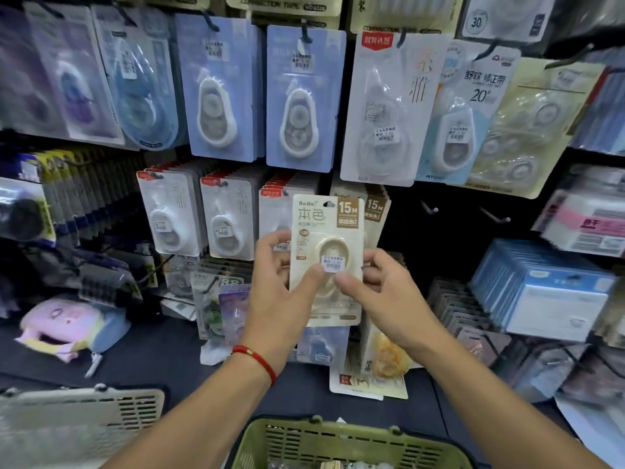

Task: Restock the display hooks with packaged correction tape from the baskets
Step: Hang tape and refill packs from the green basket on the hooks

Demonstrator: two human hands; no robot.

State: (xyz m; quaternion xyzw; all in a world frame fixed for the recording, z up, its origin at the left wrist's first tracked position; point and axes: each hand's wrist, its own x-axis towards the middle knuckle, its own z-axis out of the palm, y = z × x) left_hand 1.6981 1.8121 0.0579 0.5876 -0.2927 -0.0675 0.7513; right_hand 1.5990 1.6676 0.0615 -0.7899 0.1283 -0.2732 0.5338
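bare hooks [429, 208] right, packed hooks [176, 211] left

This is a stationery shop aisle. A dark display wall from nine to three o'clock carries rows of carded correction tape packs [306, 99] hanging on hooks [429, 208], many with small price stickers [385, 134]. At six o'clock sits a green shopping basket [348, 441], at seven a beige basket [81, 421].

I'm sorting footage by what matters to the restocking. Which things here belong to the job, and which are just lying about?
Job:
beige 15M pack, held by left hand and right hand
green basket
grey basket
empty hooks

Lying about:
pink plush case
blue boxes
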